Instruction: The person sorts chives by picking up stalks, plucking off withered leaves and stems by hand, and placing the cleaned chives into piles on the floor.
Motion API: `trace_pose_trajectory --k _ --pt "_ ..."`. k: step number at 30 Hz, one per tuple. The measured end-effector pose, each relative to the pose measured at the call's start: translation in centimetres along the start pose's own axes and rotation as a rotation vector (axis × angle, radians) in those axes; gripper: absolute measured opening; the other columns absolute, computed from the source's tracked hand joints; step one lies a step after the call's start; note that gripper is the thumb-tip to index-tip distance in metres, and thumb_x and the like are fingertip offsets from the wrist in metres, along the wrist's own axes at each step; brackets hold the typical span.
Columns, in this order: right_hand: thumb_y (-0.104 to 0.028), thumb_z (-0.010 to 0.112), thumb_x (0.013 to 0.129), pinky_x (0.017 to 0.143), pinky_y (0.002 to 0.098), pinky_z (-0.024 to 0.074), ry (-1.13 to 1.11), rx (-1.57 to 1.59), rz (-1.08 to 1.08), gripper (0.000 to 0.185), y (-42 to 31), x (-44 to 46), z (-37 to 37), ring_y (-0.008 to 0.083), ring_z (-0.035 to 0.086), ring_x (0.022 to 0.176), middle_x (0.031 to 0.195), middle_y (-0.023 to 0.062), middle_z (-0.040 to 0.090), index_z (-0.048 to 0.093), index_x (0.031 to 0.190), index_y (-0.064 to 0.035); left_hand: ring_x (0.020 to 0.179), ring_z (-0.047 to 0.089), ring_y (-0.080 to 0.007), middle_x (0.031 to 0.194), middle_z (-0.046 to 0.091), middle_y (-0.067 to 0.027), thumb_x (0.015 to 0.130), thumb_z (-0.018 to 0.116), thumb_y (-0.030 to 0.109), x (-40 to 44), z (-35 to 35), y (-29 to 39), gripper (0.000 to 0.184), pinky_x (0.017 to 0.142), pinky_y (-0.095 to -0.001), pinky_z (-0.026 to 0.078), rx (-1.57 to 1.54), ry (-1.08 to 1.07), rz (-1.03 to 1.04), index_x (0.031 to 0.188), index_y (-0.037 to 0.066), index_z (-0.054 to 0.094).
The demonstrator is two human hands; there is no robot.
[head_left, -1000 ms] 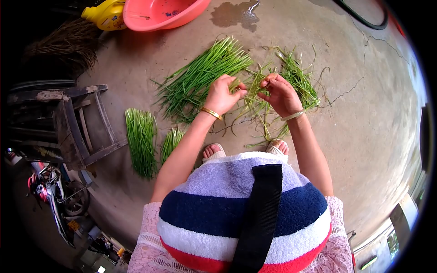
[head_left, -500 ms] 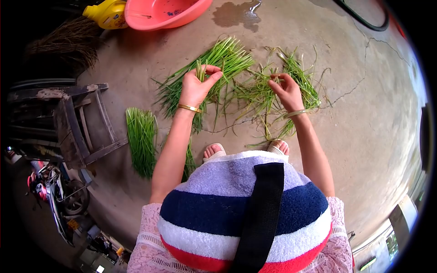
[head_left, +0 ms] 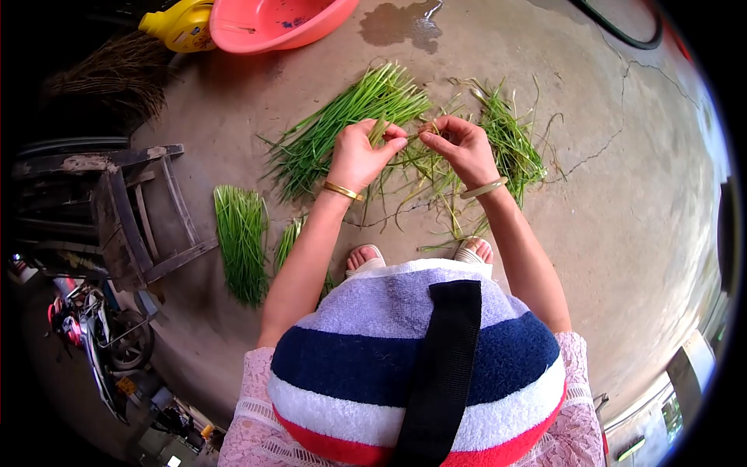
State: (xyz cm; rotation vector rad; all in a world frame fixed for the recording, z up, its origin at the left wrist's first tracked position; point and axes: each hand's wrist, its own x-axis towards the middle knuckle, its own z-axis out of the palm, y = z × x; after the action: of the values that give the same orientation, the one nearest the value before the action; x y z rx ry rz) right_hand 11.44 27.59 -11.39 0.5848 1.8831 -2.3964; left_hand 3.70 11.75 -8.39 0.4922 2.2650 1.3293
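Note:
My left hand (head_left: 360, 154) is closed round a few chives (head_left: 378, 131), their pale stems poking up between thumb and fingers. Close beside it, my right hand (head_left: 463, 149) pinches what looks like a thin chive strand at the fingertips; the fingers partly hide it. Beyond the left hand lies a big pile of green chives (head_left: 354, 105) on the concrete floor. To the right spreads a messier heap of trimmings (head_left: 510, 136), with loose yellowish strands scattered below the hands. A neat bundle of chives (head_left: 240, 243) rests at the left, and another bundle (head_left: 288, 243) is partly covered by my left forearm.
A pink basin (head_left: 284, 27) and a yellow jug (head_left: 180, 25) stand at the far left, near a twig broom (head_left: 117, 74). A worn wooden stool (head_left: 128, 210) and a motorcycle (head_left: 97, 335) are on the left. A black hose (head_left: 622, 35) curves at far right.
My two hands have come together: the left moved right, the right moved left and slightly up, away from the trimmings. The chives stay in my left hand.

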Motion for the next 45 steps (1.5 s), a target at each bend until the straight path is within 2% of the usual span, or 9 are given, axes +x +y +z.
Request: trace_pose_trajectory --k 4,14,21,24,28,33,40,43,45 --pt "-0.014 0.06 0.078 0.056 0.0187 0.0403 0.063 0.041 0.037 0.013 0.7 -0.1 -0.1 0.0052 0.052 0.064 0.074 0.003 0.061 0.055 0.076 -0.002 0.053 0.043 -0.003 0.07 0.06 0.0027 0.069 0.067 0.007 -0.2 -0.2 0.7 0.009 0.049 -0.0192 0.036 0.206 0.15 0.149 0.077 0.004 0.064" --pt "-0.016 0.061 0.079 0.055 0.0182 0.0395 0.011 0.165 0.116 0.014 1.2 -0.6 0.2 0.0049 0.052 0.062 0.072 0.0036 0.062 0.054 0.075 -0.004 0.065 0.057 -0.0087 0.073 0.063 -0.0038 0.069 0.068 0.011 -0.9 1.0 0.2 0.014 0.061 -0.0223 0.045 0.163 -0.029 -0.018 0.078 0.003 0.063" --pt "-0.012 0.063 0.077 0.061 0.0186 0.0421 0.037 0.163 0.099 0.015 0.8 -0.6 0.1 0.0063 0.053 0.068 0.078 0.0024 0.061 0.058 0.085 -0.0009 0.071 0.057 -0.0095 0.076 0.063 -0.0038 0.072 0.066 0.012 -0.3 -0.9 -1.5 0.015 0.068 -0.0242 0.046 -0.247 -0.09 -0.166 0.079 0.0 0.063" --pt "-0.01 0.066 0.074 0.067 0.0196 0.0436 0.001 0.115 0.086 0.021 0.3 -0.5 1.1 0.0071 0.054 0.072 0.08 0.0023 0.061 0.059 0.091 -0.0003 0.071 0.057 -0.0089 0.076 0.063 -0.0039 0.072 0.065 0.011 -0.4 -1.2 -1.3 0.014 0.067 -0.0242 0.046 -0.263 -0.136 -0.222 0.08 -0.001 0.063" --pt "-0.011 0.066 0.073 0.06 0.0194 0.042 -0.064 0.024 0.037 0.016 1.0 -0.1 1.8 0.005 0.051 0.065 0.073 0.0006 0.06 0.061 0.084 -0.0005 0.07 0.056 -0.0087 0.075 0.063 -0.0043 0.073 0.065 0.011 -0.5 -1.0 -1.3 0.015 0.067 -0.024 0.046 -0.271 -0.165 -0.225 0.081 -0.001 0.063" --pt "-0.014 0.064 0.074 0.051 0.0198 0.038 0.039 -0.185 0.074 0.016 1.0 0.0 1.6 0.0036 0.046 0.057 0.063 -0.0012 0.056 0.059 0.076 0.0005 0.067 0.054 -0.0068 0.075 0.062 -0.0029 0.074 0.064 0.011 -0.7 -0.9 -1.3 0.013 0.063 -0.0213 0.044 -0.116 -0.142 -0.151 0.079 -0.001 0.062" --pt "-0.015 0.065 0.072 0.052 0.02 0.039 0.132 -0.114 0.067 0.017 2.0 0.1 1.6 0.0038 0.046 0.057 0.064 -0.0009 0.056 0.058 0.076 -0.0001 0.062 0.056 -0.0077 0.072 0.063 -0.0044 0.071 0.065 0.01 -0.9 -0.7 -0.8 0.013 0.058 -0.0223 0.045 0.133 -0.12 -0.115 0.078 -0.001 0.062" --pt "-0.011 0.068 0.068 0.053 0.0196 0.0405 0.008 0.005 0.1 0.015 1.8 -0.1 2.3 0.005 0.049 0.058 0.066 -0.0002 0.057 0.06 0.076 -0.0005 0.059 0.059 -0.0102 0.072 0.063 -0.0066 0.07 0.066 0.01 -1.0 -0.5 -0.4 0.014 0.055 -0.0242 0.046 0.247 -0.113 -0.063 0.078 -0.001 0.062" --pt "-0.011 0.068 0.068 0.053 0.0194 0.0408 0.016 -0.011 0.117 0.015 1.8 0.0 2.0 0.0051 0.05 0.059 0.065 0.0001 0.058 0.06 0.075 -0.0005 0.062 0.059 -0.0265 0.067 0.06 -0.0111 0.067 0.065 0.018 -1.1 -0.2 -0.8 0.015 0.056 -0.0323 0.046 0.3 -0.078 -0.046 0.069 0.004 0.059"
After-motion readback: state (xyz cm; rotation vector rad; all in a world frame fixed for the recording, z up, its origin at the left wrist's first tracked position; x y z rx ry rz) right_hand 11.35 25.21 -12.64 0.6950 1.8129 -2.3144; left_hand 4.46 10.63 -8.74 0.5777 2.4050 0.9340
